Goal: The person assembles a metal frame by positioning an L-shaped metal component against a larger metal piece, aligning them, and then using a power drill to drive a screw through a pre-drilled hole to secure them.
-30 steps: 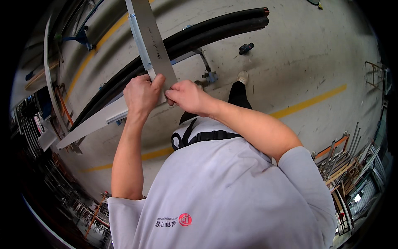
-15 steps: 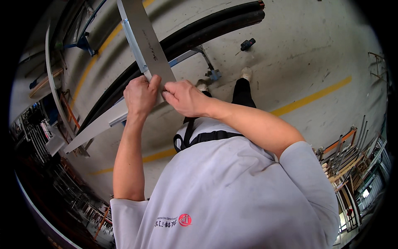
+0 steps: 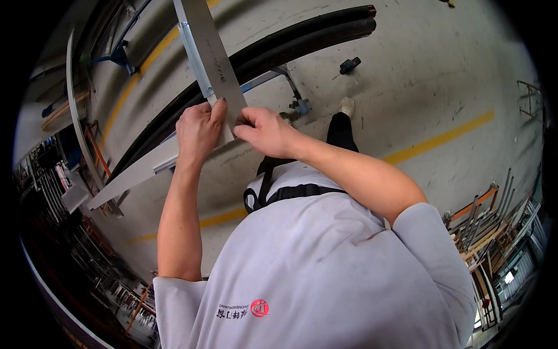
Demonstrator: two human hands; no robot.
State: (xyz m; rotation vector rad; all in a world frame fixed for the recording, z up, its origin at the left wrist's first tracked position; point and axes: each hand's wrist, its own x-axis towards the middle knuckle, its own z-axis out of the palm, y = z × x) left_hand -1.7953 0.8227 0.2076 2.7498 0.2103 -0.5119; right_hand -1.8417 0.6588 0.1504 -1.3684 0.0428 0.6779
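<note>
A flat grey metal profile (image 3: pixel 216 55) with a lighter strip along its left edge comes down from the top. It meets a second pale profile (image 3: pixel 136 173), which runs off to the lower left, at a corner. My left hand (image 3: pixel 199 129) is closed over this corner, thumb uppermost, fingers wrapped round the frame. Just right of the corner, my right hand (image 3: pixel 266 134) is curled with thumb and fingertips pinched together by the profile's edge. Whatever its fingertips may hold is too small or hidden to make out.
Two long black padded bars (image 3: pixel 314 39) support the profiles, on a stand with a blue foot (image 3: pixel 302 106). A dark cordless drill (image 3: pixel 350 65) lies on the floor beyond my shoe (image 3: pixel 346 106). Racks of long stock (image 3: pixel 482 218) stand at right; more metal lengths lie left.
My right hand has shifted slightly right, and its fingers are more tightly curled beside the corner. My left hand keeps its grip. The whole view has shifted a little.
</note>
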